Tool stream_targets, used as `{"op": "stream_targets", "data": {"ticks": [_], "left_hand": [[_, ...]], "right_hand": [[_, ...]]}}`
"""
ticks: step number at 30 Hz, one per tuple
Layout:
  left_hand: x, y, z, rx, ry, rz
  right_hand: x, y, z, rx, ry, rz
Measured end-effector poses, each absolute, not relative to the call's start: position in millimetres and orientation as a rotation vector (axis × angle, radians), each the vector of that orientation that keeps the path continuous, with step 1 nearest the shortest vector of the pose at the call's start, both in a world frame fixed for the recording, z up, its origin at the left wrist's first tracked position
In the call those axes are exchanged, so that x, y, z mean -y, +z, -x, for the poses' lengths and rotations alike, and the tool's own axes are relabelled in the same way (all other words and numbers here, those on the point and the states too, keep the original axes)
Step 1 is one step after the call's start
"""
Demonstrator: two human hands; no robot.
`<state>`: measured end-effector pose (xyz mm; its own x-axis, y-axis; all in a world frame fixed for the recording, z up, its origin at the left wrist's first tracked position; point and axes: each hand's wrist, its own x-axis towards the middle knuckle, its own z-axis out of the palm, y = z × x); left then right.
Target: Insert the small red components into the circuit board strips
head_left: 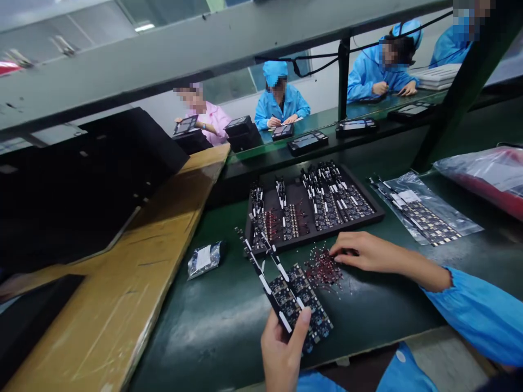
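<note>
My left hand (pixel 281 351) holds a long black circuit board panel (pixel 286 288) with white strips along its rails, thumb pressed on its near end. My right hand (pixel 363 253) rests flat on the green mat, fingertips touching a pile of small dark red components (pixel 324 269) beside the panel. Just beyond stands a black tray (pixel 378 215) filled with several more board panels standing in rows.
A small clear bag (pixel 204 258) lies left of the panel. A plastic bag of boards (pixel 425 215) lies at the right, a red-tinted bag (pixel 486 174) behind it. A wooden board (pixel 134 283) and black trays (pixel 81 179) fill the left. Several people in blue and pink coats work across the bench.
</note>
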<state>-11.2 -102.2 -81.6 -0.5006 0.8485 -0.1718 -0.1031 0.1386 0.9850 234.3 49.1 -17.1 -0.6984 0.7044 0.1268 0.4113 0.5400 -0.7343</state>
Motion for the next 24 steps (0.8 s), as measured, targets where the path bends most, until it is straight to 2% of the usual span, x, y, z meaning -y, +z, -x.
{"op": "stream_targets", "data": {"ticks": [4,12,24], "left_hand": [[101.4,-75.6,8.9,-1.62,1.434,-0.75],[101.1,-74.8,9.3,-1.642,1.419,-0.753],[101.2,-74.5,9.0,-1.61,1.371,-0.736]], "right_hand": [[-39.5,-26.8,-229.1,2.522,0.778,0.977],[-31.0,-33.3,-217.4,2.461,0.692,1.171],[-34.3,-29.9,-212.9,2.316,1.008,1.217]]}}
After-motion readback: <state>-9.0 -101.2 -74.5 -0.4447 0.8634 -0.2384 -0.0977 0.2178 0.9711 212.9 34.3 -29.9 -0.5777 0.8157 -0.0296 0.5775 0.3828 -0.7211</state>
